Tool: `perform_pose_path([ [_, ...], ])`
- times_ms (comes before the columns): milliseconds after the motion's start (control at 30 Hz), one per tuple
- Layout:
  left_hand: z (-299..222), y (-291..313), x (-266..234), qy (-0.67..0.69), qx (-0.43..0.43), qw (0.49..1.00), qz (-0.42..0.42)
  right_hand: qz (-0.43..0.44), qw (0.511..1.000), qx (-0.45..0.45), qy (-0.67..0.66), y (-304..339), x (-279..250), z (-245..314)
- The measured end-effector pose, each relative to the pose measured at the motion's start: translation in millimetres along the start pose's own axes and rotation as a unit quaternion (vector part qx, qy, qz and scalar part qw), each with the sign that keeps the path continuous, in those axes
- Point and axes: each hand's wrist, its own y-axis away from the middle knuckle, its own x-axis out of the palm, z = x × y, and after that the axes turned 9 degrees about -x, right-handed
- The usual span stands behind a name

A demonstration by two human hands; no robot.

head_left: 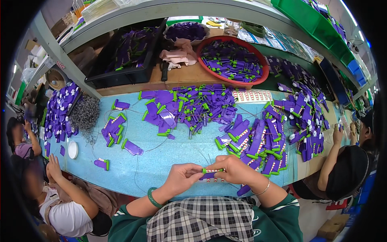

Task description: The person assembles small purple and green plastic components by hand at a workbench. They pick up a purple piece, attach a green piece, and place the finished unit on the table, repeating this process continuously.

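Close to the table's front edge, my left hand (184, 177) pinches the green end of a small purple-and-green plastic piece (208, 176). My right hand (234, 169) closes on its other end, thumb and forefinger pressed to it. A red-and-white striped strip runs along the piece, partly hidden by my fingers. Below it shows a bit of a sticker sheet (215, 180) with red-and-white marks. Just right of my right hand lies a heap of purple-and-green pieces with striped strips (258, 139). Another purple piece (244, 190) rests beside my right wrist.
A large pile of purple-and-green pieces (193, 105) covers the far middle of the blue table (161, 161). Behind stand a red basin (264, 74) and a black crate (117, 74), both filled with pieces. Wire hooks (84, 115) heap up left. People work at both sides.
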Motion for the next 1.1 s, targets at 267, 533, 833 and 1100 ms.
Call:
perform_pose_path([
  [267, -24.7, 0.0, -12.7, 0.066, 0.062, 0.994, 0.053, -0.076, 0.963, -0.103, -0.238, -12.2, 17.2, 8.7],
  [533, -46.7, 4.8, -18.4, -0.295, 0.219, 0.930, 0.006, 0.015, 0.969, -0.206, 0.134, -35.3, -11.8, 16.4],
  [833, -48.3, 17.1, -44.7, -0.003, 0.170, 0.973, -0.156, -0.003, 0.833, -0.020, 0.554, -67.8, -55.9, -52.6],
  [1100, -25.9, -0.8, -41.2, 0.034, 0.194, 0.962, -0.188, -0.116, 0.974, -0.018, 0.193, -57.6, -61.8, -36.9],
])
